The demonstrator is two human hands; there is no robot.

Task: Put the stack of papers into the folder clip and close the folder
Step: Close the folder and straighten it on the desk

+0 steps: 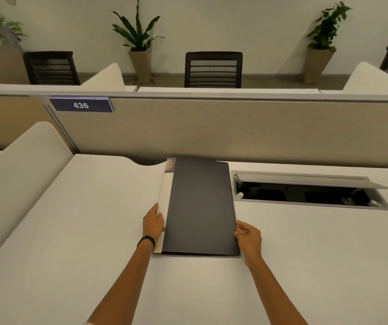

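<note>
Folder: a black folder (pixel 201 205) lies flat on the white desk (pixel 82 231) at centre frame, its cover down, long side running away from the viewer.
Papers: a white strip (pixel 166 191) with a small orange mark shows along the folder's left edge; it may be the stack of papers or the spine, and I cannot tell which. No loose sheets lie anywhere on the desk.
Clip: hidden under the cover, so whether it holds the papers cannot be seen.
Left hand: the left hand (pixel 153 222) rests against the white strip at the folder's lower left, fingers curled onto its edge; a dark band sits on the wrist.
Right hand: the right hand (pixel 249 233) is at the lower right edge of the cover, fingertips pinching or pressing that edge; which one is unclear.
Surroundings: an open cable hatch (pixel 305 193) sits just right of the folder; a panel marked 436 (pixel 81 105) stands at upper left.
Progress: judged from the lowered cover and absent loose sheets, the task looks nearly or fully done; only a final press and letting go seem left.
</note>
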